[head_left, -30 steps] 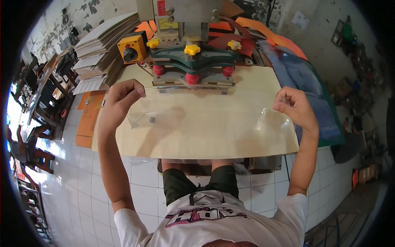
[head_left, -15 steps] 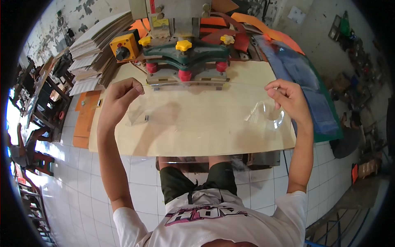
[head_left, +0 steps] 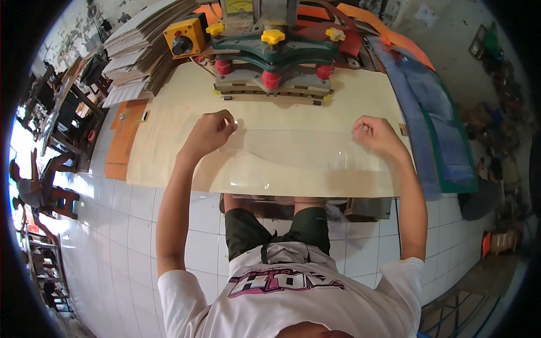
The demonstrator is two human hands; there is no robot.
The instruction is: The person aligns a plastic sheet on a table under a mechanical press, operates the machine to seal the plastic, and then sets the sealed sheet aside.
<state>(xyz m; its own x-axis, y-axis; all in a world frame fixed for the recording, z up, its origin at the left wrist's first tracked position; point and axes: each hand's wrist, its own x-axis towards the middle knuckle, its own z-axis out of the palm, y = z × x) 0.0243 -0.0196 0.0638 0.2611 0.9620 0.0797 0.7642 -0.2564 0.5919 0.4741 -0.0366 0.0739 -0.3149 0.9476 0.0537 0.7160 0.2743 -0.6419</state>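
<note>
A clear plastic sheet [head_left: 298, 147] stretches between my two hands over the cream-coloured worktop [head_left: 169, 121]. My left hand [head_left: 213, 134] pinches its far left corner, thumb against fingers. At the far right corner my right hand [head_left: 376, 135] has its fingers curled closed on the film. The sheet's near part sags and shines in the light; its exact lower edge is hard to make out. Just beyond the sheet stands a press head [head_left: 273, 87] with a green bracket, yellow star knobs and red spacers above a metal bar. Neither hand touches the press.
Board stacks [head_left: 138, 53] rise at the back left beside a yellow control box [head_left: 185, 38]. Blue translucent sheets [head_left: 434, 107] and orange material [head_left: 389, 36] lie along the right side. An orange board [head_left: 125, 138] adjoins the worktop's left edge. A person [head_left: 34, 183] sits far left.
Both hands have drawn the clear sheet nearer to me, away from the press bar. My left hand has come inward, so the hands are closer together. The view has shifted too.
</note>
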